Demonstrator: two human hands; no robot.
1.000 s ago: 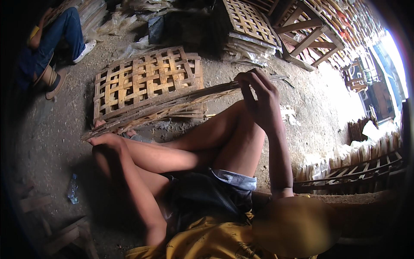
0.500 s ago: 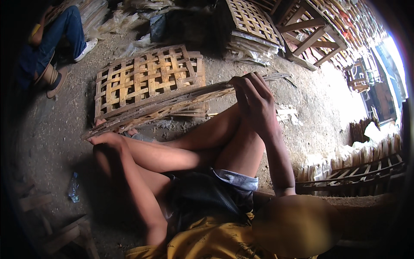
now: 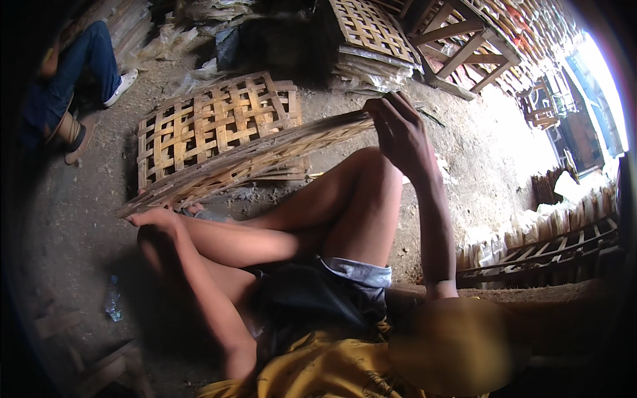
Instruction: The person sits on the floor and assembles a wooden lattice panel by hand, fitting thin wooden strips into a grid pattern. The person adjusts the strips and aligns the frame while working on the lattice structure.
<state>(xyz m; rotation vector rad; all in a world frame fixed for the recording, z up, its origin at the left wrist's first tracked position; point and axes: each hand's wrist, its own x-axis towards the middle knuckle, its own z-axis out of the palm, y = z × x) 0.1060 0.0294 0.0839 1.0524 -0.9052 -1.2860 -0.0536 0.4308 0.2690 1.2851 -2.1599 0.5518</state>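
Observation:
I sit on a dirt floor with my knees bent. A long bundle of thin bamboo strips (image 3: 252, 159) slants across my legs from lower left to upper right. My left hand (image 3: 156, 219) grips its lower left end near the ground. My right hand (image 3: 398, 129) is closed around its upper right end, above my raised knee. Behind the bundle, a woven bamboo lattice panel (image 3: 212, 123) lies flat on the ground.
Another person in blue jeans (image 3: 73, 73) sits at the upper left. Stacked woven panels (image 3: 368, 30) and a wooden frame (image 3: 458, 46) stand at the back. A plastic bottle (image 3: 113, 298) lies at the lower left, and slatted racks (image 3: 551, 249) are on the right.
My right hand has lifted its end of the bundle slightly, so the strips sit higher and more gathered over the lattice panel. The left hand stays about where it was.

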